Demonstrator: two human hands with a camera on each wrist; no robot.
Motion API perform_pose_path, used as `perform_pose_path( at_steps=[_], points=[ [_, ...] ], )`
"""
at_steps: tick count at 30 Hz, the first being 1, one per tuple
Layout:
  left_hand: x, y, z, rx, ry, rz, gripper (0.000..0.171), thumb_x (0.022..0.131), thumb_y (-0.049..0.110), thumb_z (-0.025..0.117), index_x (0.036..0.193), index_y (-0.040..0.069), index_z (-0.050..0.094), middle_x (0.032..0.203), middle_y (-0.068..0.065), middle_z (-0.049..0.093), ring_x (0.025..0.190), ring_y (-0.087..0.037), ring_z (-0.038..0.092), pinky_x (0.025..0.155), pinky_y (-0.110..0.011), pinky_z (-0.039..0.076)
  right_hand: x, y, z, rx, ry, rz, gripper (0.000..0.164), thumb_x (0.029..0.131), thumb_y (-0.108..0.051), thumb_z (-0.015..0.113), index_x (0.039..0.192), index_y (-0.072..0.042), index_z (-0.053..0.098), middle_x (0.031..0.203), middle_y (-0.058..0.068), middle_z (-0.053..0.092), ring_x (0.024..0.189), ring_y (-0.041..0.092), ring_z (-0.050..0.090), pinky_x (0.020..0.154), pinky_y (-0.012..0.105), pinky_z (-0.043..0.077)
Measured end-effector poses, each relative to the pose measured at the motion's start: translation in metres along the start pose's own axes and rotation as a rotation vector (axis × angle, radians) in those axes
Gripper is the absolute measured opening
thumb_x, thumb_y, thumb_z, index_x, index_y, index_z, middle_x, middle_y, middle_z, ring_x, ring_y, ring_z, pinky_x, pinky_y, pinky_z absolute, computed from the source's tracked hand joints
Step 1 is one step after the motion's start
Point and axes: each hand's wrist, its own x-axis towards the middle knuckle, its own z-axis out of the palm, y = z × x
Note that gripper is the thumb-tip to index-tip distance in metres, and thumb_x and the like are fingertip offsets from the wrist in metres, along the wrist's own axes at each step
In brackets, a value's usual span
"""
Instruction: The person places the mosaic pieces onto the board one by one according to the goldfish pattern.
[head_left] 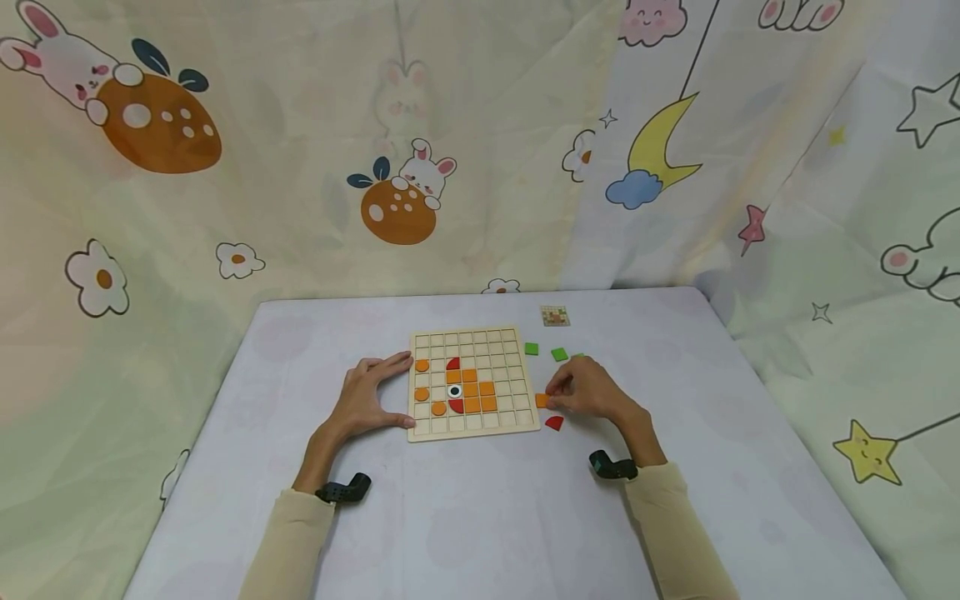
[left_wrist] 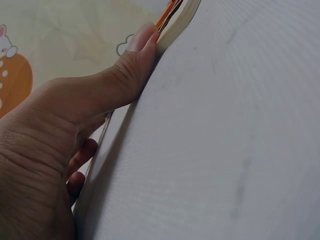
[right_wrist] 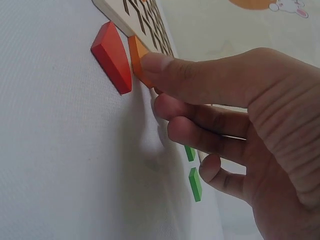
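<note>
A wooden grid board (head_left: pixel 506 400) lies on the table. On it are several orange square tiles (head_left: pixel 471 390), several orange round pieces (head_left: pixel 422 394), two red quarter-round pieces (head_left: pixel 456 406) and a white eye tile (head_left: pixel 454 391). My left hand (head_left: pixel 363 398) spreads along the board's left side, thumb near the front corner and fingertips farther back; its thumb (left_wrist: pixel 125 70) touches the edge. Right of the board, my right hand (head_left: pixel 592 388) pinches an orange square tile (right_wrist: pixel 137 57) lying on the cloth; the index fingertip is mostly hidden. A loose red quarter-round piece (right_wrist: pixel 112 57) lies beside it.
Several green square tiles (head_left: pixel 559 355) lie right of the board, one partly behind the right hand. A small picture card (head_left: pixel 556 316) is at the back. White cloth covers the table (head_left: pixel 480 517), and printed curtains (head_left: pixel 300 150) hang behind and at the sides.
</note>
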Motion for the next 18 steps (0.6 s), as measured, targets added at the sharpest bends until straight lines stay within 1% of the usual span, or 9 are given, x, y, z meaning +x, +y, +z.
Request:
perform_pose_path(
  at_steps=[6, 18],
  points=[
    [0.0001, 0.0007, -0.0013, 0.002, 0.001, 0.000, 0.116, 0.062, 0.060, 0.102, 0.162, 0.024, 0.055, 0.173, 0.002, 0.048, 0.137, -0.033, 0.048, 0.116, -0.062, 0.031, -0.0018, 0.0017, -0.0011, 0.015, 0.003, -0.022, 0.015, 0.079, -0.009, 0.096, 0.090, -0.011, 0.087, 0.079, -0.006, 0.076, 0.075, 0.010, 0.063, 0.070, 0.026, 0.053],
    [-0.0006, 0.0004, -0.0004, 0.005, 0.000, 0.003, 0.115, 0.063, 0.059, 0.101, 0.162, 0.023, 0.055, 0.173, 0.001, 0.048, 0.137, -0.034, 0.048, 0.116, -0.062, 0.031, -0.0038, 0.0060, 0.0007, 0.056, 0.008, -0.038, 0.014, 0.081, -0.007, 0.094, 0.093, -0.008, 0.086, 0.085, -0.002, 0.079, 0.075, 0.011, 0.064, 0.069, 0.025, 0.053]
  ],
)
